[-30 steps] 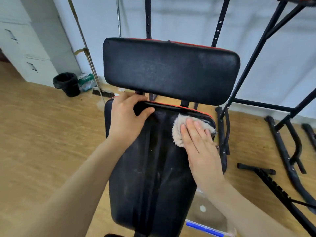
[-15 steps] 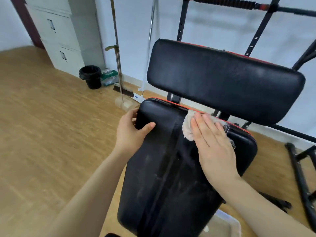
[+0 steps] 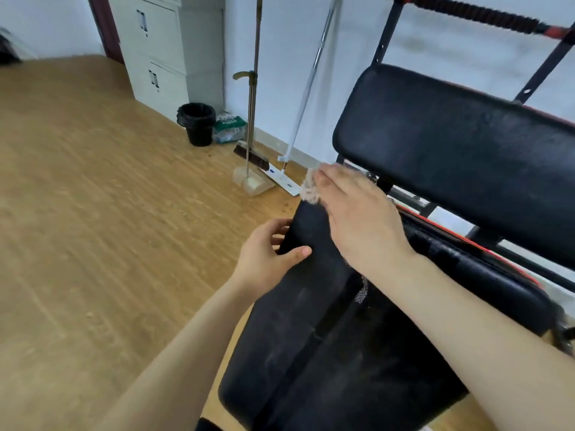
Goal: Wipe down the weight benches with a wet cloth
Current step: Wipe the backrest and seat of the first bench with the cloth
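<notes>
My left hand (image 3: 267, 253) grips the left edge of the seat pad (image 3: 342, 353) near its far corner. The thumb lies on top of the black surface and the fingers are curled round the side. My right hand (image 3: 357, 219) lies palm down across that same far corner, fingers stretched out nearly straight and pressing the cloth (image 3: 309, 189) flat beneath them. The hand is blurred, so I cannot make out each finger.

The cloth is pale and fluffy. It sits on the far left corner of the seat pad, and a tuft of it sticks out past my fingertips and over the pad's edge. The pad shows dull streaks, and a seam runs down its middle. The back pad (image 3: 451, 169) stands just beyond it on a dark frame, tilted, with red piping along its rim. A bar (image 3: 473, 14) with a black grip crosses above.

On the wooden floor (image 3: 93, 213) by the wall stand a black bin (image 3: 199, 124), a green packet (image 3: 230, 129) just beside it, a broom (image 3: 250, 157) with its dustpan (image 3: 253, 181), and a mop (image 3: 298, 119) leaning on the wall. A pale cabinet (image 3: 155, 51) stands left of them.
</notes>
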